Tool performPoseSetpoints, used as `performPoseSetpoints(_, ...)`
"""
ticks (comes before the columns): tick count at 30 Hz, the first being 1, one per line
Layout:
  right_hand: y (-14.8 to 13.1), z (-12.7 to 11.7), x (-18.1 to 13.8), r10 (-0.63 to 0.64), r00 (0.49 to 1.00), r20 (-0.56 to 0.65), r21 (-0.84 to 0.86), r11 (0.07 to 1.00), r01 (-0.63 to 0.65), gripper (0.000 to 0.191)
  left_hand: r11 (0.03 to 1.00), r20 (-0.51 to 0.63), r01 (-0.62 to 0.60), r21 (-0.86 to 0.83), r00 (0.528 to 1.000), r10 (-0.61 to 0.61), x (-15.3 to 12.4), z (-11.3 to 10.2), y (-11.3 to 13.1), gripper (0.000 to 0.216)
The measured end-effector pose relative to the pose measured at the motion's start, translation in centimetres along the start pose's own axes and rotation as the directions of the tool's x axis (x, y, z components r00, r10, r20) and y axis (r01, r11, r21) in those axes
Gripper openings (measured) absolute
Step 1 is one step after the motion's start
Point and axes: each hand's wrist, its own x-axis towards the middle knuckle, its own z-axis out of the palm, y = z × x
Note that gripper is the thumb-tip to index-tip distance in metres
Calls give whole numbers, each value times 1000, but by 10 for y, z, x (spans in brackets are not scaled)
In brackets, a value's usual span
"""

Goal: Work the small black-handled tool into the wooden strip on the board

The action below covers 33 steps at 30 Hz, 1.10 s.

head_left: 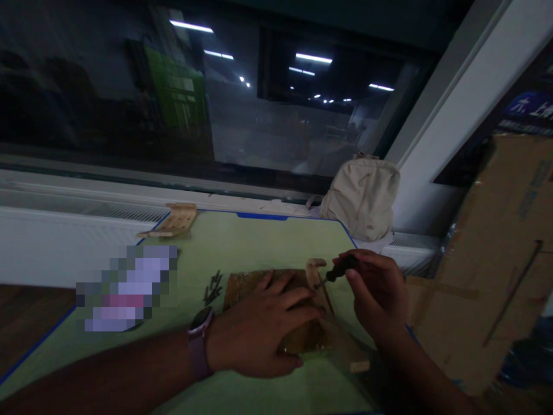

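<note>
My left hand (pixel 263 325) lies flat with fingers spread on a brown wooden board (pixel 242 285) that rests on the green cutting mat (pixel 259 242). My right hand (pixel 380 291) is closed around a small dark-handled screwdriver (pixel 339 271), whose tip points at a pale wooden piece (pixel 313 271) standing at the board's far right edge. A pile of several dark screws (pixel 213 286) lies just left of the board. A purple watch (pixel 199 340) is on my left wrist.
A pale wooden part with holes (pixel 175 222) lies at the mat's far left corner. A beige bag (pixel 363 196) sits on the sill by the window. A large cardboard box (pixel 492 259) stands at the right. A blurred-out object (pixel 125 288) lies on the mat's left.
</note>
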Motion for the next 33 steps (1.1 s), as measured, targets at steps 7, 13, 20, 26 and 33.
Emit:
performPoseSetpoints(7, 4, -9, 6, -176, 984, -2, -258, 951, 170, 20, 1000, 21, 12, -6, 1000, -12, -1, -1, 1, 77)
performPoseSetpoints(13, 1, -10, 4, -139, 979, 147, -230, 958, 170, 43, 1000, 32, 12, -7, 999, -11, 1, -2, 1, 78)
performPoseSetpoints(20, 2, -3, 5, -139, 990, 22, -172, 975, 141, 40, 1000, 13, 7, -9, 1000, -7, 1, -1, 0, 77)
performPoseSetpoints(26, 10, -5, 6, -124, 992, -21, -156, 981, 120, 35, 1000, 28, 7, -16, 1000, -7, 0, 0, 0, 78)
performPoseSetpoints(33, 7, -8, 5, -98, 992, 80, -218, 969, 113, 31, 1000, 29, 15, -5, 999, -15, -1, 0, -1, 78)
